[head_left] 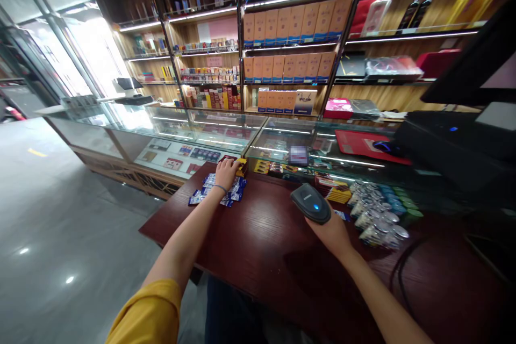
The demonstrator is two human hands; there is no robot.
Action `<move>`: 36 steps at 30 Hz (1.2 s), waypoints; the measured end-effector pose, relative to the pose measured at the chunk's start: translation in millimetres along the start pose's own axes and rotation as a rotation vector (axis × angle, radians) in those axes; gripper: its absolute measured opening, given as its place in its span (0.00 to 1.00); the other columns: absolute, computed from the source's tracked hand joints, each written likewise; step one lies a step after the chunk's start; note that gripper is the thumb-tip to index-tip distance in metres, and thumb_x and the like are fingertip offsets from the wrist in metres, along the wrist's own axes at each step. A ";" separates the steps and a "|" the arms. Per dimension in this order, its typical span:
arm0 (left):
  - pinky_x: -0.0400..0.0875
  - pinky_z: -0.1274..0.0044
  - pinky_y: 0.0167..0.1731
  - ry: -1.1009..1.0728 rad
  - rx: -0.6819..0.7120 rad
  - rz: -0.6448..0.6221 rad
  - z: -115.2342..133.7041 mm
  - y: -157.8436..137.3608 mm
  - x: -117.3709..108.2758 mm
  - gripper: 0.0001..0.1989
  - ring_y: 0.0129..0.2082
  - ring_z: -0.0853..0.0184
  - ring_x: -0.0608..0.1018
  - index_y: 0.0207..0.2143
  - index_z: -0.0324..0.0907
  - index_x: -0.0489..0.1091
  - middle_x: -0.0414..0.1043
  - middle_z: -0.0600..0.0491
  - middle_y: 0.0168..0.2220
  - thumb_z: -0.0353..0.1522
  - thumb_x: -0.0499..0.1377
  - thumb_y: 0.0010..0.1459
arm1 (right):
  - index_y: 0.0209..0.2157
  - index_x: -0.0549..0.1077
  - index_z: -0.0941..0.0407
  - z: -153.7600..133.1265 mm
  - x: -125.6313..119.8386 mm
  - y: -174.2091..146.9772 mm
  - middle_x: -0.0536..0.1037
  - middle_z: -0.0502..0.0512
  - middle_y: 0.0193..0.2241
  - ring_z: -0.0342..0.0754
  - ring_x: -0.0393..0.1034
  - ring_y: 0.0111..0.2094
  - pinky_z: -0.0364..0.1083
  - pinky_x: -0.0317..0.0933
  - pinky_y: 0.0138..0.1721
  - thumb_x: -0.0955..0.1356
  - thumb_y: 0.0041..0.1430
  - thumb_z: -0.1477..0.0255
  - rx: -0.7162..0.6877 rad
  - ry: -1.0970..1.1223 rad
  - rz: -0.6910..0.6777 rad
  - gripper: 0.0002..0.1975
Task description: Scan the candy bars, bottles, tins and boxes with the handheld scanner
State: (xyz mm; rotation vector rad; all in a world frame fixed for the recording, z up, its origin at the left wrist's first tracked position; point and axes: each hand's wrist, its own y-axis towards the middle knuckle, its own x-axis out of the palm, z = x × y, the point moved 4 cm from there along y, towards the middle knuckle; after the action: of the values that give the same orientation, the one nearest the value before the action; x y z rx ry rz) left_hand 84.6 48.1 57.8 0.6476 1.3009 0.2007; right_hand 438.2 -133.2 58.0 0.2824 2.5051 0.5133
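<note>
My left hand (226,174) reaches to the far left part of the dark red table, its fingers curled over small yellow packets (242,167). Part of those packets is hidden under the fingers. Blue and white sachets (237,189) lie in a loose pile beneath and beside this hand. In my right hand (332,231) is a black barcode scanner (310,203), held above the table with a blue light glowing on its top. Its handle is hidden by the scanner's head and my fingers. Beyond it lies a row of yellow and red packets (338,193).
Several clear-wrapped packs with round silver lids (379,223) stand right of the scanner, with green-lidded ones (409,207) behind. A glass display counter (193,123) borders the table. A red mat (363,145) bears a mouse (382,146). A black cable (399,274) curves at right.
</note>
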 end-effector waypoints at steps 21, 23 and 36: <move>0.75 0.58 0.55 -2.204 -0.978 0.257 171.9 -41.5 42.1 0.06 0.47 0.65 0.82 0.48 0.47 0.68 0.78 0.49 0.48 0.33 0.57 0.69 | 0.49 0.70 0.51 0.0 -35.3 -13.3 0.83 0.57 0.36 0.60 0.80 0.43 0.52 0.70 0.42 0.70 0.54 0.61 0.031 -0.140 0.129 0.21; 0.74 0.58 0.57 -2.218 -0.980 0.192 175.5 -47.4 45.7 0.07 0.48 0.65 0.82 0.48 0.47 0.69 0.78 0.49 0.49 0.33 0.58 0.68 | 0.48 0.70 0.50 -0.6 -33.0 -12.9 0.83 0.55 0.35 0.61 0.80 0.41 0.51 0.69 0.39 0.69 0.54 0.61 0.077 -0.205 0.041 0.20; 0.73 0.60 0.59 -2.176 -0.872 0.101 176.1 -50.5 44.6 0.09 0.57 0.64 0.77 0.50 0.50 0.69 0.75 0.50 0.54 0.35 0.53 0.71 | 0.50 0.70 0.49 12.5 -22.5 -12.6 0.83 0.53 0.31 0.61 0.80 0.35 0.47 0.61 0.32 0.71 0.51 0.65 0.074 -0.371 -0.149 0.23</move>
State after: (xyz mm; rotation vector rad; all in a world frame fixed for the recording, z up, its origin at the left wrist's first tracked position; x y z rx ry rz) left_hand 251.0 -29.2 14.4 -0.0789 -0.9307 0.0323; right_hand 462.5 -147.7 54.1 0.1963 2.1651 0.2790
